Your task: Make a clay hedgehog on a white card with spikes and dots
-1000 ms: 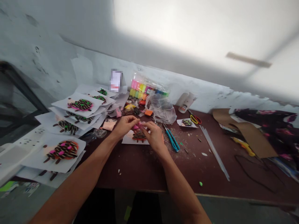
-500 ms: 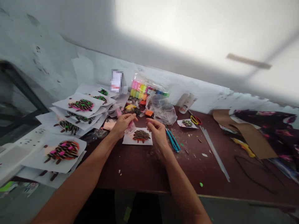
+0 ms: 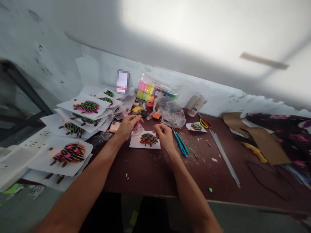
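Pink packet [image 3: 138,128]: pink stuff in clear plastic, by the upper left of the hedgehog card [image 3: 145,145]; I cannot tell whether it touches the paper.
Left hand [image 3: 128,125]: I have its grip clasped on the packet, thumb and fingers together.
Right hand [image 3: 165,135]: fingertips bent in at the card's right edge; I cannot tell whether this grip pinches anything.
Hedgehog card: flat on the dark red worktop [image 3: 145,174], between the hands, dark spines over an orange edge.
Teal-handled tool [image 3: 179,142]: lying just right of the right hand among scattered crumbs.
Beyond the hands: I see an orange block [image 3: 156,116], crumpled plastic [image 3: 170,113] and a coloured clay set [image 3: 149,92] leaning near the wall.
Stacked cards [image 3: 70,153]: left of the left arm, more hedgehogs, the nearest dotted pink.
Scissors [image 3: 207,123]: right, beside a smaller card [image 3: 195,127].
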Demonstrator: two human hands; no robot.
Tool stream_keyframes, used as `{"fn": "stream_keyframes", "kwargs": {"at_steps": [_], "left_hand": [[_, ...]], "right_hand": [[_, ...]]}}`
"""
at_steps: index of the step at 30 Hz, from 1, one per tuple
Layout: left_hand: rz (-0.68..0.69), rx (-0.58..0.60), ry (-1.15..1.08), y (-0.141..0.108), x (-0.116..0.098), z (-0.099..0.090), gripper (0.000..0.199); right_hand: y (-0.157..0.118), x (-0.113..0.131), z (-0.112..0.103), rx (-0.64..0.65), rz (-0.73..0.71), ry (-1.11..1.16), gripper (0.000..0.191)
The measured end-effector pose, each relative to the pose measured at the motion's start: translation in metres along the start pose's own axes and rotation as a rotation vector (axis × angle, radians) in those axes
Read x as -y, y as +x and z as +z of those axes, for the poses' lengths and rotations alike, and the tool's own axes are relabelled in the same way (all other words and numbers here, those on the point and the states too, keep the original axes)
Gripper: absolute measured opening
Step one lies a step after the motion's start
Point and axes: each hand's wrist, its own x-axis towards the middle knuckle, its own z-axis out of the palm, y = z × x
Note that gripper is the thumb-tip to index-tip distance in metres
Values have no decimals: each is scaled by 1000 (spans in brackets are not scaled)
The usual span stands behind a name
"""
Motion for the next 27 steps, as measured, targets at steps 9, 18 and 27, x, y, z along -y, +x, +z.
{"fn": "stream_keyframes", "kwargs": {"at_steps": [9,18,27], "left_hand": [[32,-39,22,2,-3,-3,35],[29,-50,37,3,0,-3,33],[24,-31,68,1,-1,-1,33]], "right_hand": [[-1,0,0,46,23,-61,24],[-4,5,3,37,28,-66,28],[-4,2,2,16,-44,-159,33]]}}
